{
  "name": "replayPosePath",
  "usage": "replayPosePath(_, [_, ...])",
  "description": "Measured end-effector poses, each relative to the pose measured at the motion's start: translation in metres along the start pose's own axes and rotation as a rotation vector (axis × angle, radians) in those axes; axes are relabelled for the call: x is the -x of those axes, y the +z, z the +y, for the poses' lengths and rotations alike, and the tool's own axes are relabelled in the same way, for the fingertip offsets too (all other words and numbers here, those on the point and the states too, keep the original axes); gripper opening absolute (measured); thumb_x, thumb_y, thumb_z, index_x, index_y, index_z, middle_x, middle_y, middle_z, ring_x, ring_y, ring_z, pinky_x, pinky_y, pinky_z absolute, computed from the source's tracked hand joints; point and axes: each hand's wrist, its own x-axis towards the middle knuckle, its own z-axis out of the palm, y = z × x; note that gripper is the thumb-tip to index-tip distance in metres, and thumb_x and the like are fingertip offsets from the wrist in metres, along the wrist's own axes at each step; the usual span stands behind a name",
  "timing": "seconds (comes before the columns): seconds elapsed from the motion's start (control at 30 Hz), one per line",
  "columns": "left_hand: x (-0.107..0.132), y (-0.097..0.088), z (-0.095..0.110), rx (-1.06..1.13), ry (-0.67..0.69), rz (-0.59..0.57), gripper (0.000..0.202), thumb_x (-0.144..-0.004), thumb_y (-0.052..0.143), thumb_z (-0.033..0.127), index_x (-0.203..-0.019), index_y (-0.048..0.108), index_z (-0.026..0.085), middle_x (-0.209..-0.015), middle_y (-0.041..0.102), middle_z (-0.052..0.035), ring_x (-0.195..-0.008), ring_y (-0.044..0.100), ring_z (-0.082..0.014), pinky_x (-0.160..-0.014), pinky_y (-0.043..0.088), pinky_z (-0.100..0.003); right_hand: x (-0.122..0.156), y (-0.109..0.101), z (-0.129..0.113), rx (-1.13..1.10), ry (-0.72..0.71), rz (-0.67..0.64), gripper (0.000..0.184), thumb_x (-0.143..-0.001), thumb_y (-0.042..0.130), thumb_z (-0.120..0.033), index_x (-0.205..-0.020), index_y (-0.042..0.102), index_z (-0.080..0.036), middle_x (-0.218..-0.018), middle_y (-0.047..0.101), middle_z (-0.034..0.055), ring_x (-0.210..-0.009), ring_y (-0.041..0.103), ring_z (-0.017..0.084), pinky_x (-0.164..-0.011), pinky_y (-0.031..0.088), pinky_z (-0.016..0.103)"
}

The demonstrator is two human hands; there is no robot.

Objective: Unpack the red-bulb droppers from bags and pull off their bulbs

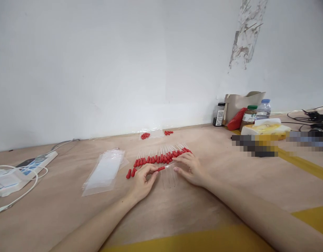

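My left hand (143, 181) pinches a red rubber dropper bulb (161, 168) between thumb and fingertips. From that bulb a clear glass tube (169, 165) runs toward my right hand (191, 170), whose thumb and fingers close around its far end. Bulb and tube meet end to end; how deep the tube sits in it I cannot tell. Just behind my hands lies a row of droppers (157, 159), red bulbs toward me and thin tips toward the wall. Several loose glass tubes (172, 180) lie below my hands. Loose red bulbs (128, 174) rest beside my left hand.
Clear plastic bags (105, 171) are stacked at left, near a white power strip (39, 166) with cables. Small piles of red bulbs (145, 135) lie by the wall. At right stand a dark bottle (218, 114), a green-lidded jar (249, 114) and a tissue pack (266, 130).
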Motion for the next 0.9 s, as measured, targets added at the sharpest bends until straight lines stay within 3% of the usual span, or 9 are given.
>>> replayPosePath(0.2, [0.0,0.0,0.009,-0.056,0.085,-0.027,0.013,-0.082,0.046,0.022,-0.087,0.058,0.018,-0.092,0.059,-0.0058,-0.087,0.056,-0.0164,-0.079,0.045,-0.03,0.004,0.008,-0.013,0.182,-0.2,-0.07,0.023,-0.087,0.043,-0.031,-0.094,0.064,-0.024,-0.073,0.061,0.0026,-0.076,0.048,0.015,-0.079,0.027,0.035])
replayPosePath(0.4, [0.001,0.001,0.01,-0.221,0.116,-0.024,0.023,-0.081,0.052,0.029,-0.103,0.054,0.02,-0.096,0.056,-0.0056,-0.089,0.052,-0.0173,-0.077,0.043,-0.03,0.006,0.01,-0.018,0.229,-0.226,-0.065,0.027,-0.087,0.04,-0.029,-0.08,0.063,-0.018,-0.068,0.056,0.0027,-0.071,0.044,0.014,-0.073,0.027,0.032])
replayPosePath(0.67, [0.008,0.001,0.006,-0.467,0.341,-0.118,0.019,-0.085,0.046,0.03,-0.079,0.06,0.019,-0.067,0.059,-0.0022,-0.068,0.048,-0.0158,-0.066,0.034,-0.03,0.005,0.002,-0.023,0.194,-0.4,-0.039,0.023,-0.086,0.042,-0.024,-0.074,0.061,-0.018,-0.06,0.054,-0.0006,-0.066,0.04,0.012,-0.079,0.026,0.033])
replayPosePath(0.9, [0.014,-0.003,0.008,-0.468,0.409,-0.177,0.023,-0.087,0.042,0.026,-0.074,0.059,0.018,-0.063,0.056,-0.0023,-0.065,0.046,-0.0146,-0.063,0.033,-0.029,0.005,-0.005,-0.019,0.153,-0.472,-0.066,0.023,-0.084,0.045,-0.021,-0.065,0.057,-0.017,-0.054,0.052,-0.0023,-0.062,0.039,0.011,-0.079,0.027,0.032])
